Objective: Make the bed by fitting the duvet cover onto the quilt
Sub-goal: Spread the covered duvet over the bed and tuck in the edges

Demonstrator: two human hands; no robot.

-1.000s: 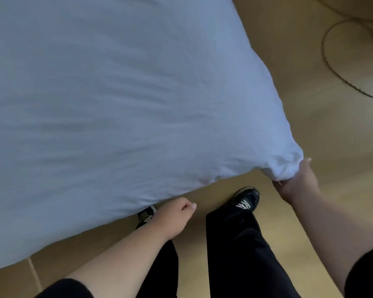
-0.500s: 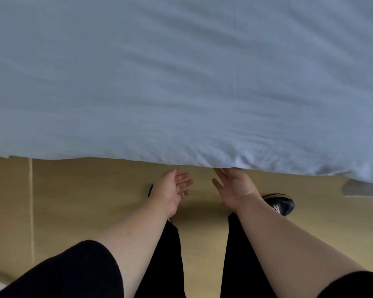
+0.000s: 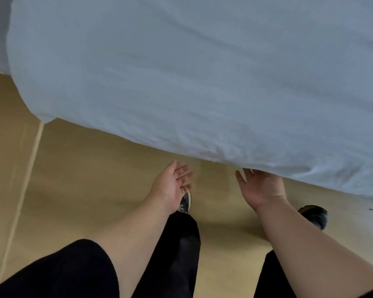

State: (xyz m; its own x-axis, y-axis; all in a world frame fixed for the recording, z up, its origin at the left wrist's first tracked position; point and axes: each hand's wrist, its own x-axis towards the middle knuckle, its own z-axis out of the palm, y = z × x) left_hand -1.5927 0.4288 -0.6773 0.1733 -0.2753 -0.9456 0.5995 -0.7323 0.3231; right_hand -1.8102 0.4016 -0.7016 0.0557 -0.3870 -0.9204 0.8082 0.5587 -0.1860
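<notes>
Above the tan floor [image 3: 95,168], the pale blue duvet [image 3: 192,82] fills the upper view, its lower edge slanting from upper left down to lower right, lightly wrinkled and puckered along the hem. Left hand [image 3: 170,186] hangs free, fingers spread, holding nothing. Right hand [image 3: 260,188] reaches palm-up under the hem, fingertips hidden; its grip I cannot tell.

A bedroom in a home. A pale blue duvet cover [image 3: 202,78] spreads wide above a tan wood-look floor [image 3: 84,168], beside a person standing in black trousers [image 3: 177,244] and dark sneakers [image 3: 314,216].
</notes>
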